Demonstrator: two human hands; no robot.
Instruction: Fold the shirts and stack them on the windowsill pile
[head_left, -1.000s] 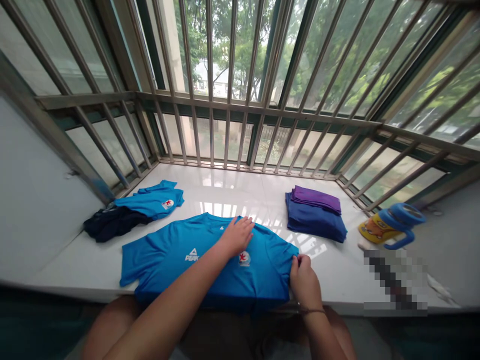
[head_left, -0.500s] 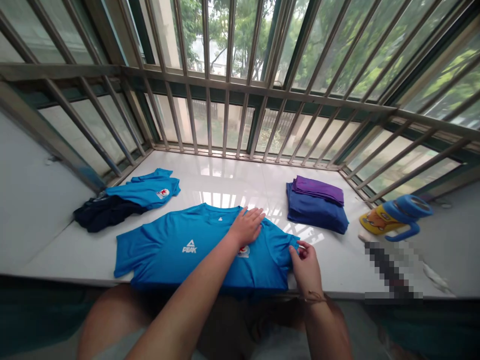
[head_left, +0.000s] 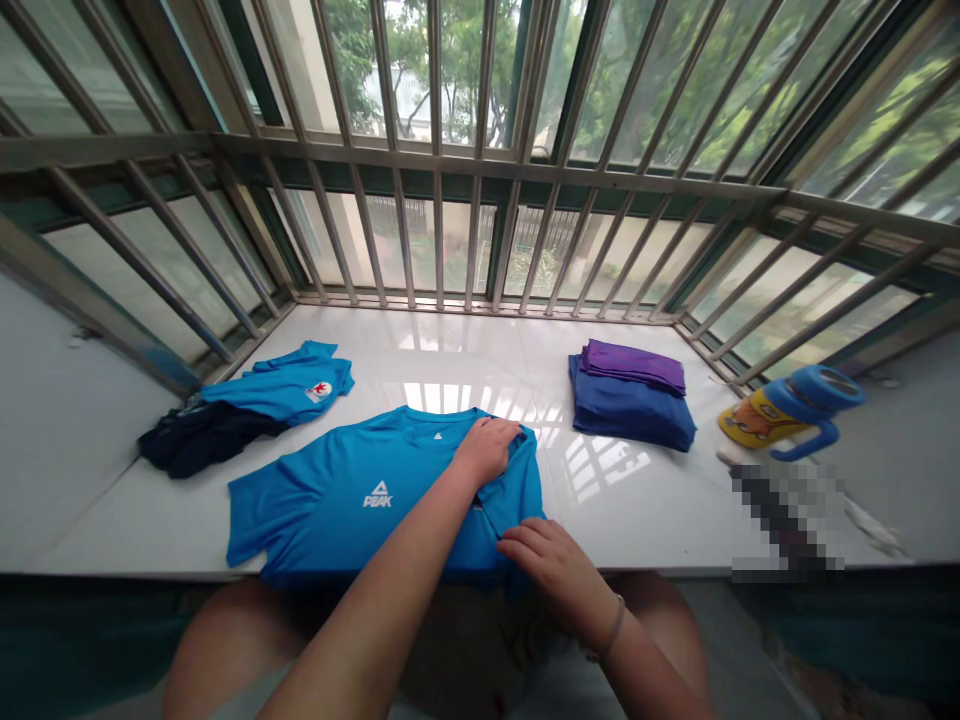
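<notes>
A blue T-shirt (head_left: 315, 510) with a white PEAK logo lies front up on the white ledge, collar away from me. Its right-hand sleeve is folded inward over the chest. At the shoulder on that side, my left hand (head_left: 486, 450) rests with bent fingers closed on the cloth by the fold. My right hand (head_left: 551, 565) is lower down, near the ledge's front edge, its fingers pressed together on the turned-in sleeve. The thumb of the right hand is hidden. The shirt's lower part drops out of sight beyond the edge.
Back left lies a crumpled blue shirt (head_left: 300, 380) with dark clothing (head_left: 210, 435). Folded dark-blue fabric (head_left: 634, 410) with a purple folded piece (head_left: 637, 366) on top sits back right. A yellow and blue bottle (head_left: 780, 410) stands far right, near a blurred-out item. Metal bars (head_left: 480, 165) enclose the ledge.
My right hand has moved left with the sleeve, turning it over onto the shirt's chest. My left hand stays at the shoulder, its flat fingers now bent. The view has shifted slightly.
</notes>
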